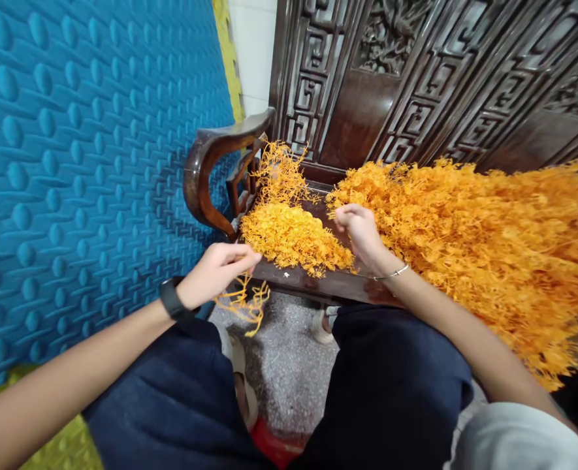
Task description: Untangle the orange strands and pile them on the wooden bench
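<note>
My left hand, wearing a black band, is closed in a pinch over the front edge of the wooden bench. From it hangs a thin, branching orange plastic stem. My right hand, with a bracelet on the wrist, is closed at the near end of the big heap of orange artificial sprigs. What its fingertips hold, if anything, I cannot make out. Between the hands lies a smaller pile of yellow-orange blossom pieces. Behind that pile, bare-looking orange stems are bunched against the armrest.
The dark bench seat has a curved armrest on the left and a carved back panel behind. Blue foam matting rises at left. Below are my knees, the speckled floor and something red.
</note>
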`<state>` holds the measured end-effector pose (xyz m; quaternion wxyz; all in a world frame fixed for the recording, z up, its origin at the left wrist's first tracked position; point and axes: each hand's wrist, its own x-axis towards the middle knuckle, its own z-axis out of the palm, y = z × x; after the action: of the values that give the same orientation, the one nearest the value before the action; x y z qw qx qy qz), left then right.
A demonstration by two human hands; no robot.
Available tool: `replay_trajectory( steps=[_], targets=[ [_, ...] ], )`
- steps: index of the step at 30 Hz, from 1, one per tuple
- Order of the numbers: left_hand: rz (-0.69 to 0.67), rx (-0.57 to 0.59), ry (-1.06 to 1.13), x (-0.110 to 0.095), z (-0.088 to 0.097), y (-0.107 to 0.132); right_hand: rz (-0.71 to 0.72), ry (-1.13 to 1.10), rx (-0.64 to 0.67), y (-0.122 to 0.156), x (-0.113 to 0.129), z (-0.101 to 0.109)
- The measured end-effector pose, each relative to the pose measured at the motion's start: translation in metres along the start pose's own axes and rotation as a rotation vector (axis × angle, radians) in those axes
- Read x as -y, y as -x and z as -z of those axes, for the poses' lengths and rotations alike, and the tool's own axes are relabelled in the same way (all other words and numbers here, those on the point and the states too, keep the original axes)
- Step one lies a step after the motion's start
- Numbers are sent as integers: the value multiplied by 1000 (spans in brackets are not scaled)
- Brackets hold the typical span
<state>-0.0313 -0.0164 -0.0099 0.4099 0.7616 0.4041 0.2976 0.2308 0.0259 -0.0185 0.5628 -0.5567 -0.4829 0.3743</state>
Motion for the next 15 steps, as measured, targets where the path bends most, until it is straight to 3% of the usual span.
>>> replay_trajectory(
  steps=[2, 6, 9, 15],
  targets=[
    [52, -16, 30, 3, 5, 4, -47, -13, -86, -10, -11, 16],
    [163, 78, 132, 8, 7, 1, -5, 53, 138, -17, -28, 17],
    [202, 84, 219, 9, 7, -6, 159, 241, 287, -18, -36, 3],
    [158, -77, 392, 3, 11, -10, 545, 903, 413, -24, -45, -15]
  ],
)
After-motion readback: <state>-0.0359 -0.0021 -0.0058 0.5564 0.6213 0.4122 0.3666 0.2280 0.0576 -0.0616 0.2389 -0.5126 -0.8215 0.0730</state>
